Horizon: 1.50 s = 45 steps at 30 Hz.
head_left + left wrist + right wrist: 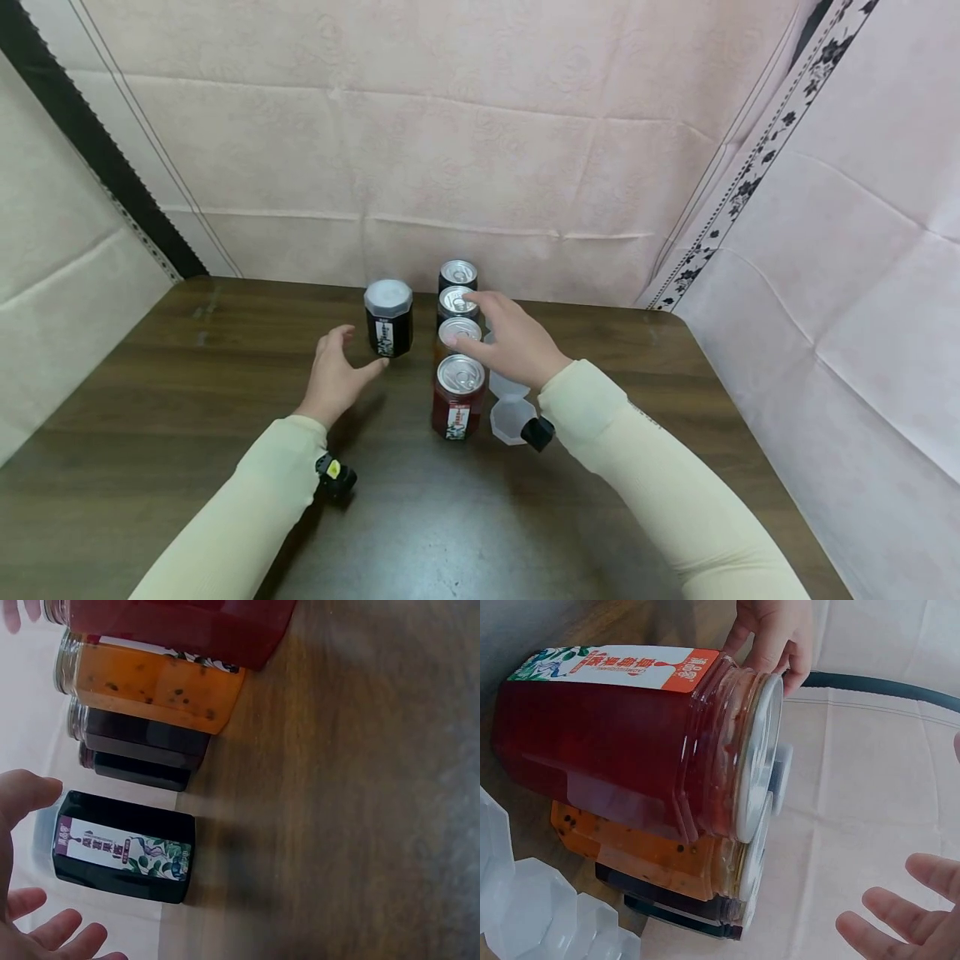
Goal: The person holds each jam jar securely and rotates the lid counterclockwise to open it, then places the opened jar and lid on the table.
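Observation:
A dark jar with a frosted cap (389, 329) stands upright left of a row of jars. Beside it, my left hand (336, 377) has its thumb and fingers spread; the left wrist view shows a gap between hand and jar. The row runs from a red jam jar (457, 410) in front, through an orange jar (161, 688) with dark specks, to two dark jars (146, 739) behind. All in the row have bare metal pull-tab tops. Over the row's right side hovers my right hand (516, 337), fingers extended, holding nothing.
Several translucent octagonal plastic lids (512, 419) lie on the table right of the row, some partly hidden under my right hand. The brown wooden table (225, 517) ends at a pale cloth backdrop (480, 150). Cloth also hangs at both sides.

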{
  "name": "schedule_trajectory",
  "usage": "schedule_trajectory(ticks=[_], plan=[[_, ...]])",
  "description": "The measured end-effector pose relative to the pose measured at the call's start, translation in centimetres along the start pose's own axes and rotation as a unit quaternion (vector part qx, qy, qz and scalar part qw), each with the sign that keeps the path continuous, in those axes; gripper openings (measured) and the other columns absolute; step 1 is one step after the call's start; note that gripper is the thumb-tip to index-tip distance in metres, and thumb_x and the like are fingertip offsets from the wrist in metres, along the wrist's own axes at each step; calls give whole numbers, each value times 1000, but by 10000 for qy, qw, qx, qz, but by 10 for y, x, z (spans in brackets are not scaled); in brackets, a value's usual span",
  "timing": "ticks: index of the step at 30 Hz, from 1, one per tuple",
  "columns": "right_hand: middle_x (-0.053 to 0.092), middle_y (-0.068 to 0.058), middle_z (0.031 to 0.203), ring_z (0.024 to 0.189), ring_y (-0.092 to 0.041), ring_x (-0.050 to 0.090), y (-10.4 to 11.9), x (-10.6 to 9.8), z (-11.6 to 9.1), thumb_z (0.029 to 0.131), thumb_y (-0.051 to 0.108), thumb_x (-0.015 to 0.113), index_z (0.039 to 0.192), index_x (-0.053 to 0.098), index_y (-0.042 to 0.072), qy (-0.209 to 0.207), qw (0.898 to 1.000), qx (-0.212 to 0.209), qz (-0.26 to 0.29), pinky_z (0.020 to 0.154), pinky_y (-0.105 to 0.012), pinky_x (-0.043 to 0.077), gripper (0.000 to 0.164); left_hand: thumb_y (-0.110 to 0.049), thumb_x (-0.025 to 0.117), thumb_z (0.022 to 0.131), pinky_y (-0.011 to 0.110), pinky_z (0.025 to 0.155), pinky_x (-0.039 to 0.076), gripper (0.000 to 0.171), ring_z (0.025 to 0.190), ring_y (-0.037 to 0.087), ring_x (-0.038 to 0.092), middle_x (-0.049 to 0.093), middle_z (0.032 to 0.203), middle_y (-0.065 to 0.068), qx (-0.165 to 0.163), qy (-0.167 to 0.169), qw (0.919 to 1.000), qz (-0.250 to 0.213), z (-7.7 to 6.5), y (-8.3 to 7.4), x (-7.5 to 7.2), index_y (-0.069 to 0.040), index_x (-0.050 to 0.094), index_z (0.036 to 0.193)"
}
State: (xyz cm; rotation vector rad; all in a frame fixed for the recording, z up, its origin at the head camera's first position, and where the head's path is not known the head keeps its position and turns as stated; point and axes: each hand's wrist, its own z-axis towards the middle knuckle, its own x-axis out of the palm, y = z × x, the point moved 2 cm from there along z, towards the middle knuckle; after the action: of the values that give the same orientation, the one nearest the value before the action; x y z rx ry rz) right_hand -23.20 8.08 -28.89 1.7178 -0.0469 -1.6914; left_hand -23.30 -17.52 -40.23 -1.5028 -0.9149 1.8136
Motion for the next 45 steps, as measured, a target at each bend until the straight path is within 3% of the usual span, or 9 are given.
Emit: schedule_trajectory(ticks=[29, 39, 45], plan=[[41, -6, 145, 127, -21, 45, 9, 9, 33, 89, 58, 55, 146, 39, 20, 219, 9995, 201, -45, 103, -47, 40, 71, -32, 74, 84, 54, 108, 32, 90, 134, 40, 32, 29, 147, 26, -609, -115, 9964, -576, 34, 11, 14, 0, 21, 149], [33, -5, 153, 139, -20, 33, 8, 5, 44, 89, 60, 56, 149, 35, 21, 376, 9992, 139, -46, 110, -44, 34, 75, -31, 75, 82, 54, 108, 32, 93, 136, 39, 30, 28, 148, 25, -616, -17, 9958, -675, 46, 16, 20, -2, 19, 150], [34, -6, 152, 139, -20, 32, 7, 6, 52, 89, 57, 57, 149, 35, 17, 457, 9990, -6, 14, 111, -42, 32, 75, -32, 76, 81, 54, 108, 31, 96, 136, 40, 30, 27, 148, 25, -614, 2, 9955, -721, 52, 19, 22, -2, 17, 151]])
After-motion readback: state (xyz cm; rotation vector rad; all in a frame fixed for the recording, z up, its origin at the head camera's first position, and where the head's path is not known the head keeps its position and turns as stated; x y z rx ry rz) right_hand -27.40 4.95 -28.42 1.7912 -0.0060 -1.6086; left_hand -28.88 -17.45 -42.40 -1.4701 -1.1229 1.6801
